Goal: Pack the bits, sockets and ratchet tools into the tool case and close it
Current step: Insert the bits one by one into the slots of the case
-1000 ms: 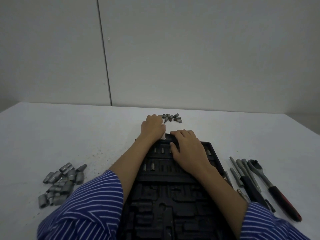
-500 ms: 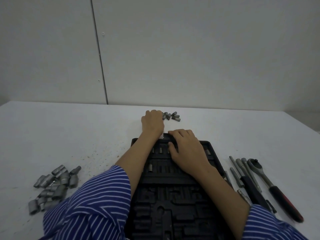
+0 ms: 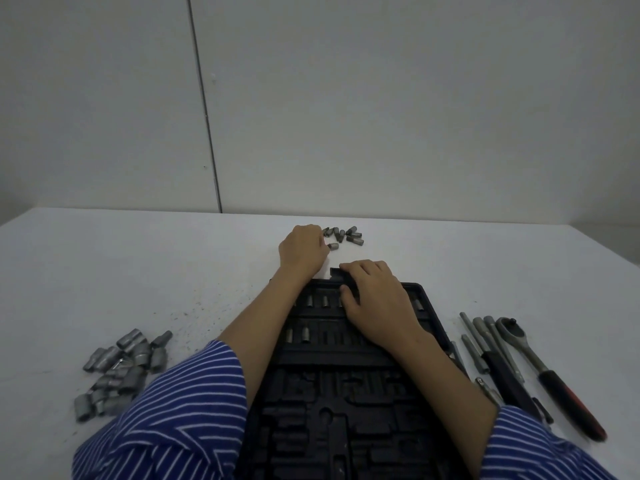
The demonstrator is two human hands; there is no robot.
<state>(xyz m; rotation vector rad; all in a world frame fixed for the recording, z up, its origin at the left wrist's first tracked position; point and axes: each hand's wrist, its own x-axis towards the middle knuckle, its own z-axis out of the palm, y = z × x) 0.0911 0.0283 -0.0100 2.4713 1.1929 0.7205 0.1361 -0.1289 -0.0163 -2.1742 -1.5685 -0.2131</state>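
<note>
While the left hand (image 3: 304,252) is stretched out beyond the far edge of the tool case (image 3: 349,382), toward twelve o'clock, a single bit (image 3: 333,246) appears to be pinched at its curled fingertips, just short of the small heap of loose bits (image 3: 344,234) lying at about one o'clock from it; whether the bit is truly lifted clear of the table (image 3: 104,271) cannot be told. The right hand (image 3: 375,299) is laid on the far rows of the case, its fingers curled over a small black holder strip (image 3: 337,271) at the rim, which seems to be steadied or held there. Only a few slots in the far rows are seen to be filled, so the task is judged to be in its early part. For the step to be done well, the bit should be carried back toward six o'clock and pressed straight down into an empty slot until seated, while the case is kept from sliding by the right hand. One bit at a time is best taken, lest others be scattered. The sockets (image 3: 121,368) lie untouched at eight o'clock from the case, and the ratchet (image 3: 540,362) with the extension bars (image 3: 485,344) at three o'clock.
</note>
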